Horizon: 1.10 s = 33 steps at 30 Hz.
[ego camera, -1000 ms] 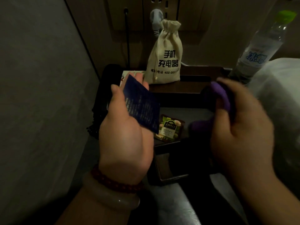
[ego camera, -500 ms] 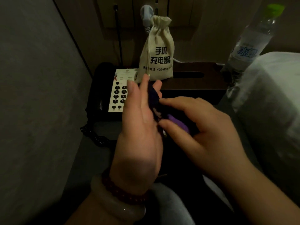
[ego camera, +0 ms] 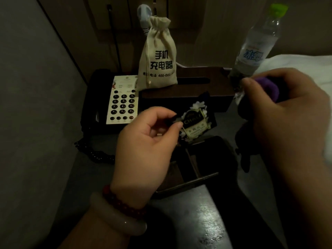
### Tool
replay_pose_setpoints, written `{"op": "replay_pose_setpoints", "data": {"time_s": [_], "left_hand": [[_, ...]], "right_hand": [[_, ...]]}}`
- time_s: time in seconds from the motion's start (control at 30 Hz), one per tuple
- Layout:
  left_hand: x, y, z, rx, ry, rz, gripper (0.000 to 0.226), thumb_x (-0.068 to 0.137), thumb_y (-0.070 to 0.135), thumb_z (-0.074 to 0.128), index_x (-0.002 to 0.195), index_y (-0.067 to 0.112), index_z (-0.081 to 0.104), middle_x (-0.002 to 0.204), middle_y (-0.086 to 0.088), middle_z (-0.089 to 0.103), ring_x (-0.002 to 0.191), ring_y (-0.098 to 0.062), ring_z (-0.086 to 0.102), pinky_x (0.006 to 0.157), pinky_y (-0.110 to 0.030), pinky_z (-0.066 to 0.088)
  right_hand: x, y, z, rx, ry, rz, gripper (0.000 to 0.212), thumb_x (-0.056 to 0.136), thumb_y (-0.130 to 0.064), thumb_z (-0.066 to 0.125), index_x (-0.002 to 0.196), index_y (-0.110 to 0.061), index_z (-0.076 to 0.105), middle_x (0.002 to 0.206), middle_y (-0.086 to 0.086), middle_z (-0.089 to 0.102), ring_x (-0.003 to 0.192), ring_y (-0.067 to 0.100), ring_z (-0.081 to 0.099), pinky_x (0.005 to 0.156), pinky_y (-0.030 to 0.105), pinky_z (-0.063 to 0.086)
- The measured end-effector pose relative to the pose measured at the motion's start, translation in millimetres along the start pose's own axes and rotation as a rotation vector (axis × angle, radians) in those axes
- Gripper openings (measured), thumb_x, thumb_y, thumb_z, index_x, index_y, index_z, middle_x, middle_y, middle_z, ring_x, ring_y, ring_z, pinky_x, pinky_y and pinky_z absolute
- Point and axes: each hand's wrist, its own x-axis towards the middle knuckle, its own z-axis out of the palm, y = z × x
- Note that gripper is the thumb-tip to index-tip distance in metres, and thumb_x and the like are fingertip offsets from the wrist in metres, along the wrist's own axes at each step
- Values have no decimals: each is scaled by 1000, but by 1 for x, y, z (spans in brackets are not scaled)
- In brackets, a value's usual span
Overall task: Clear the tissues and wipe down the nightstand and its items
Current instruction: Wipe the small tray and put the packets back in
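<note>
Head view: dim, the only view.
Left hand (ego camera: 143,146): thumb and forefinger pinched a corner of a dark tea sachet (ego camera: 195,121); the other fingers curled loosely.
Tea sachet: lifted off the nightstand (ego camera: 206,221), just past the left fingertips, above a small wooden tray (ego camera: 188,169).
Right hand (ego camera: 287,112): fingers wrapped round a bunched purple cloth (ego camera: 267,87).
Water bottle (ego camera: 255,45): just beyond the right fingertips; contact could not be told.
Tissue box (ego camera: 215,76): behind both hands, drawstring pouch (ego camera: 158,56) at its far left; no loose tissues made out.
Phone (ego camera: 122,103): left of the left fingers.
Risk: the thin corner pinch might let the sachet slip into the tray; a wipe this near the bottle might tip it.
</note>
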Motion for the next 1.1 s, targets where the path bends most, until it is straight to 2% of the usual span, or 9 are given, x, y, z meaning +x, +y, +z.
{"op": "replay_pose_setpoints", "data": {"time_s": [0.23, 0.37, 0.5, 0.57, 0.63, 0.73, 0.87, 0.97, 1.1], "left_hand": [[-9, -7, 23, 179, -178, 108, 18, 80, 5, 70, 86, 22, 70, 81, 10, 65, 74, 3, 63, 63, -5, 45], [-8, -19, 28, 441, -174, 302, 16, 79, 8, 68, 92, 17, 71, 86, 10, 65, 82, 0, 58, 72, -12, 46], [-5, -26, 26, 611, -189, 373, 20, 79, 9, 62, 96, 13, 72, 89, 3, 68, 84, -4, 56, 76, -17, 45], [-2, -25, 22, 651, -188, 387, 22, 79, 9, 60, 97, 13, 72, 90, 3, 69, 86, -5, 55, 77, -13, 43], [1, -22, 18, 669, -209, 390, 23, 78, 8, 60, 96, 15, 73, 90, 3, 69, 88, -5, 55, 79, -11, 41], [-5, -23, 22, 701, -320, 391, 28, 75, 7, 57, 96, 17, 73, 90, 3, 69, 84, -9, 62, 76, -21, 46], [-11, -30, 29, 768, -329, 359, 37, 77, 9, 60, 113, 18, 67, 86, 2, 69, 81, -17, 64, 69, -29, 55], [-8, -33, 28, 791, -225, 299, 50, 76, 11, 70, 124, 22, 59, 86, 5, 63, 92, -18, 55, 78, -37, 49], [-4, -33, 25, 785, -250, 206, 48, 85, 22, 64, 131, 27, 53, 109, 8, 59, 109, -18, 45, 93, -39, 42]], "right_hand": [[1, 20, 3, -126, -5, 76, 12, 86, -37, 63, 89, -26, 66, 76, -8, 56, 74, 0, 47, 61, 12, 30], [-1, 22, 6, -109, -77, 104, 7, 88, -35, 62, 83, -30, 58, 69, -19, 50, 64, -3, 49, 58, -2, 31], [-1, 25, 7, -106, -62, 104, 8, 87, -34, 62, 82, -30, 57, 71, -14, 52, 74, -3, 46, 59, -3, 32], [0, 27, 6, -101, -55, 103, 7, 87, -33, 62, 83, -30, 58, 73, -12, 53, 76, -3, 46, 59, -4, 31], [0, 27, 6, -109, -52, 95, 6, 87, -32, 62, 83, -30, 58, 74, -11, 53, 78, -4, 45, 59, -4, 31], [0, 27, 7, -127, -60, 83, 6, 88, -32, 62, 84, -31, 57, 74, -10, 53, 78, -6, 43, 59, -5, 29], [-2, 25, 9, -132, -86, 63, 7, 88, -31, 62, 84, -30, 57, 72, -13, 51, 77, -5, 43, 60, -6, 29], [-4, 26, 11, -133, -105, 50, 6, 88, -31, 62, 84, -30, 58, 69, -21, 48, 61, 2, 48, 58, -5, 28], [-4, 26, 14, -115, -114, 56, 7, 87, -32, 63, 82, -31, 57, 68, -23, 48, 65, -9, 48, 58, -2, 31]]}}
